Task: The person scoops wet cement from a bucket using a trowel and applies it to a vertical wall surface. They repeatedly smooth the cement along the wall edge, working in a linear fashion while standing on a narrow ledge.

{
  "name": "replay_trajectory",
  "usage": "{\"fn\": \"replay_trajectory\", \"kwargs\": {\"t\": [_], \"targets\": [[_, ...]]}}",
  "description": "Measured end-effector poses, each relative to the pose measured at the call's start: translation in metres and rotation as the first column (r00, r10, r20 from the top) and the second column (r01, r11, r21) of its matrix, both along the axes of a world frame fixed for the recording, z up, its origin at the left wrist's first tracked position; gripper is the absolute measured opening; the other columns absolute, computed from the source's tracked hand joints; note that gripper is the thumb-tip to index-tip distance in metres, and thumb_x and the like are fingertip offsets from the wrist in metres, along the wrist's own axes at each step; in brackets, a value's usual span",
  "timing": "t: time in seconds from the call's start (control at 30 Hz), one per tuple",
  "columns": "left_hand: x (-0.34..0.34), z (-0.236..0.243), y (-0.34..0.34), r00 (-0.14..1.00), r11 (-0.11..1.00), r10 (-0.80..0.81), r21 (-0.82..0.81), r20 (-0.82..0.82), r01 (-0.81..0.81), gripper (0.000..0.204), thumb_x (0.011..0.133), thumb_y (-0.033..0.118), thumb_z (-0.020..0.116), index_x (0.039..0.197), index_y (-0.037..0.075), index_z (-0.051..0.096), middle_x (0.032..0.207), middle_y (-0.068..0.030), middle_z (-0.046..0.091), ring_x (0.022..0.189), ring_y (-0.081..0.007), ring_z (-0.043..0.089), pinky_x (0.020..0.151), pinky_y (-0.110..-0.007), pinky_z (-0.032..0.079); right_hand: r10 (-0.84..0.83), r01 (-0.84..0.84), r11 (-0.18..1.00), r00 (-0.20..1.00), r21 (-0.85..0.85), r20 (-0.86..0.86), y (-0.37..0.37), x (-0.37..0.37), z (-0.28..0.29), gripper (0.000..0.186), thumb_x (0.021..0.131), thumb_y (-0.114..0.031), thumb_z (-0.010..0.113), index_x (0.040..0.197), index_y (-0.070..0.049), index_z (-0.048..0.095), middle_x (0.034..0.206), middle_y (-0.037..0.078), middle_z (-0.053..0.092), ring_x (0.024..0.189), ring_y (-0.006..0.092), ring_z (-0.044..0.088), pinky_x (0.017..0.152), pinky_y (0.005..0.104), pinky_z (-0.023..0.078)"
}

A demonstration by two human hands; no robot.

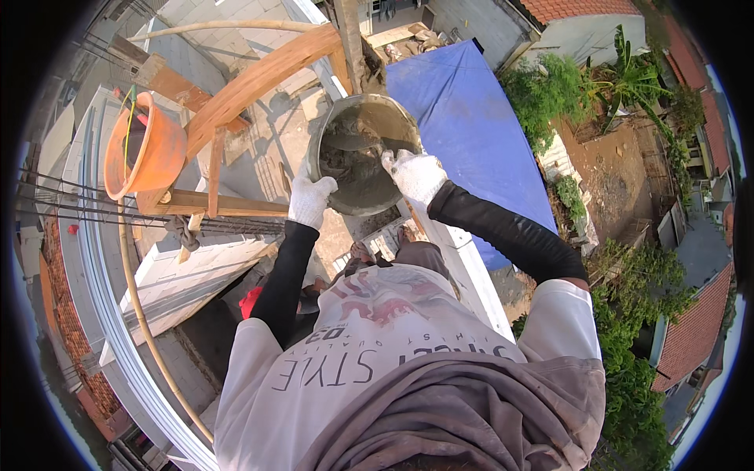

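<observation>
1. Left of the left hand (311, 202), a pale block wall (196, 271) stands.
2. Ahead of the left hand, a sunlit, dusty floor (263, 161) carries hard shadows (281, 103).
3. Right of the right hand (419, 174), a blue tarpaulin (481, 149) spreads wide.
4. Farther right, leafy trees (546, 110) edge brown ground (616, 177).
5. Well beyond the right hand, a red-tiled roof (581, 9) tops a whitish wall (591, 41).

Rough, wet-looking mortar (367, 179) crusts the matt grey bucket (377, 108).
</observation>
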State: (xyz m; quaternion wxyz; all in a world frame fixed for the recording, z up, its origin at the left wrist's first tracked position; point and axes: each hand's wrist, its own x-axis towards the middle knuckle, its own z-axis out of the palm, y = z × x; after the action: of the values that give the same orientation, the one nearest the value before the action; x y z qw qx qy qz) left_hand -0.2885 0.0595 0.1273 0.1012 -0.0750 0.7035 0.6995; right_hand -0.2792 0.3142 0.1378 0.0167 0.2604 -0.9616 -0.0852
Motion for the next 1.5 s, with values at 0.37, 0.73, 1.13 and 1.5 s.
{"fn": "replay_trajectory", "kwargs": {"t": [0.37,0.73,1.13,1.5], "targets": [[-0.007,0.007,-0.024,0.992,0.996,0.083,-0.013,-0.095,-0.085,0.073,0.081,-0.004,0.064,0.153,0.000,0.050,0.106,-0.0059,0.069,0.083,-0.0127,0.064,0.074,-0.028,0.056,0.135,-0.134,0.991,0.990,-0.024,0.043,-0.003,-0.013,-0.004,0.030,0.102,-0.019,0.054,0.129,-0.008,0.059,0.103,0.013,0.070,0.077,0.0309,0.075,0.055,0.0453,0.059],[0.010,0.012,-0.020,0.976,0.976,0.191,-0.085,-0.109,-0.200,0.072,0.080,-0.004,0.062,0.152,-0.002,0.052,0.127,-0.0115,0.070,0.110,-0.0165,0.067,0.095,-0.029,0.054,-0.003,-0.008,0.994,0.995,-0.110,-0.099,-0.032,-0.059,0.034,0.029,0.099,-0.016,0.057,0.124,-0.005,0.065,0.099,0.014,0.075,0.079,0.0289,0.077,0.061,0.0415,0.060],[0.017,-0.007,-0.028,0.922,0.934,0.335,-0.063,-0.195,-0.352,0.061,0.082,-0.002,0.064,0.143,-0.002,0.059,0.106,-0.0042,0.069,0.085,-0.0125,0.062,0.076,-0.028,0.053,0.040,-0.050,0.995,0.992,0.080,0.121,-0.051,-0.053,0.026,0.030,0.101,-0.014,0.056,0.128,-0.008,0.068,0.103,0.014,0.077,0.099,0.0318,0.077,0.074,0.0532,0.061],[0.033,0.020,-0.029,0.935,0.926,0.156,-0.283,-0.318,-0.250,0.075,0.079,-0.001,0.061,0.154,-0.001,0.052,0.145,-0.0236,0.064,0.133,-0.0291,0.063,0.112,-0.034,0.046,-0.003,0.233,0.949,0.680,-0.213,0.733,-0.020,-0.092,0.003,0.055,0.103,-0.052,0.059,0.126,-0.002,0.066,0.098,0.017,0.077,0.081,0.0316,0.076,0.072,0.0453,0.060]]}}
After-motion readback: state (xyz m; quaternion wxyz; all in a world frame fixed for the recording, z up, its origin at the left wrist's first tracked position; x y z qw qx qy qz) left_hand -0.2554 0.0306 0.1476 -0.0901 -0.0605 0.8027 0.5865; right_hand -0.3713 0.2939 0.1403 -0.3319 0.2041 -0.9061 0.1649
